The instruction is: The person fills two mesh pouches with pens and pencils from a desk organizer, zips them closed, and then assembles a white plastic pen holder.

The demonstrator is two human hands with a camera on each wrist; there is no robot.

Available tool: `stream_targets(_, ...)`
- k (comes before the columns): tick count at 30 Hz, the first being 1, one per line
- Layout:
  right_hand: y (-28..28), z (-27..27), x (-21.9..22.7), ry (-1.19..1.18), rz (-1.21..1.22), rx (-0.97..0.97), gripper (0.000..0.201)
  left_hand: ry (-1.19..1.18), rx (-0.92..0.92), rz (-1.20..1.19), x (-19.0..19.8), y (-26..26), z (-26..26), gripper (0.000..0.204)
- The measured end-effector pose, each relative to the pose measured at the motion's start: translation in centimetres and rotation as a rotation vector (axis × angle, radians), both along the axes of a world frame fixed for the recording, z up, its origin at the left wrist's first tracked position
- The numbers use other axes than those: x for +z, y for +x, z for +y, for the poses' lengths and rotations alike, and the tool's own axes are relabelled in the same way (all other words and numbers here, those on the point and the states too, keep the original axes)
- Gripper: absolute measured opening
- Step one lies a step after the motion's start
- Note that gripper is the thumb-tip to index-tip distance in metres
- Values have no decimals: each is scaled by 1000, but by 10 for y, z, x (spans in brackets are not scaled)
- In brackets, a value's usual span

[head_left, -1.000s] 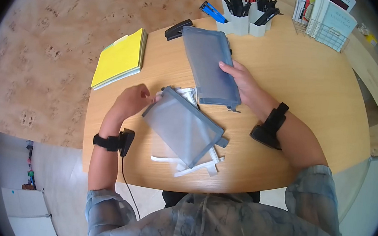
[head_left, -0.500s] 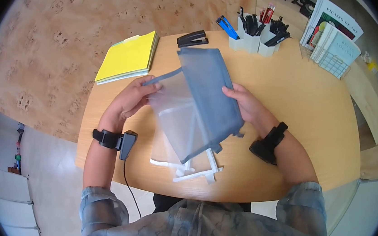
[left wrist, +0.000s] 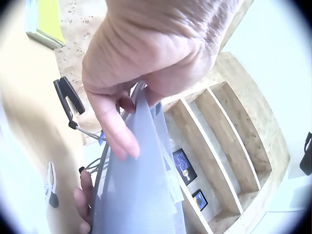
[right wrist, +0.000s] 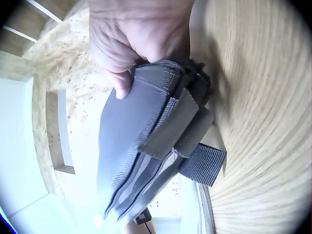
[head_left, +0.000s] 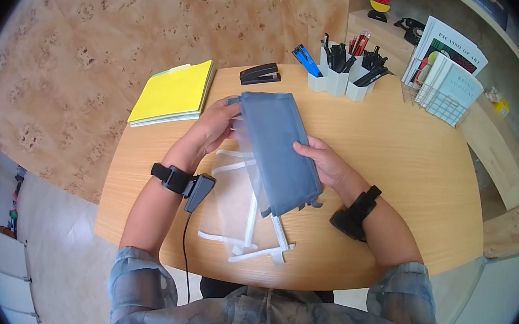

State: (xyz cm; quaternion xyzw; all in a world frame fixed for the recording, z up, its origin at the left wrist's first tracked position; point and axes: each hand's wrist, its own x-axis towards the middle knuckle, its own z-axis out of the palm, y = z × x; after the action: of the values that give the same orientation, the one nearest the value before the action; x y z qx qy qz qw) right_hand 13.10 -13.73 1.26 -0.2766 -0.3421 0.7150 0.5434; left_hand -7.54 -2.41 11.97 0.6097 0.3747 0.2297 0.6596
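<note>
Several grey zip pouches [head_left: 279, 151] with darker edging are stacked together above the desk. My right hand [head_left: 332, 161] grips the stack by its right edge, thumb on top. At the upper left corner my left hand [head_left: 214, 123] pinches a grey pouch, which lies partly behind the top one. In the left wrist view, that pouch [left wrist: 141, 195] hangs down from between finger and thumb. The right wrist view shows layered pouch ends with fabric tabs [right wrist: 168, 129] sticking out. Below, sheer pouches with white trim [head_left: 230, 206] lie on the desk, partly covered by the grey stack.
Yellow folders [head_left: 171, 94] lie at the desk's left edge. A black stapler [head_left: 260, 74] sits at the back, beside white pen holders [head_left: 337, 83] full of pens. A wire rack [head_left: 443, 105] with books stands at the back right. A cable [head_left: 186, 248] trails from the left wrist.
My left hand took hold of a grey pouch lying on the white-trimmed ones and lifted it up behind the stack in my right hand. The grey pouches now overlap closely.
</note>
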Motion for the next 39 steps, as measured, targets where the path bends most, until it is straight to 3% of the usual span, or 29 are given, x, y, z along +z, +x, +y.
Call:
stream_targets(7,0,0,0,18,-11,-4,38,20,76,-39,-16,19,6,47)
stream_targets(10,-1,2,0,4,-17,-23,38,145,230,-76,-26,29,-1,58)
stream_targets(14,-3,1,3,-16,-36,-73,38,524,374,-130,-42,45,-10,41)
stream_targets(21,-5,2,3,-9,-40,-119,37,532,442,-239,-43,56,-14,47)
stream_targets(39,-11,1,2,-36,-27,-242,35,570,444,-263,-48,59,-18,39)
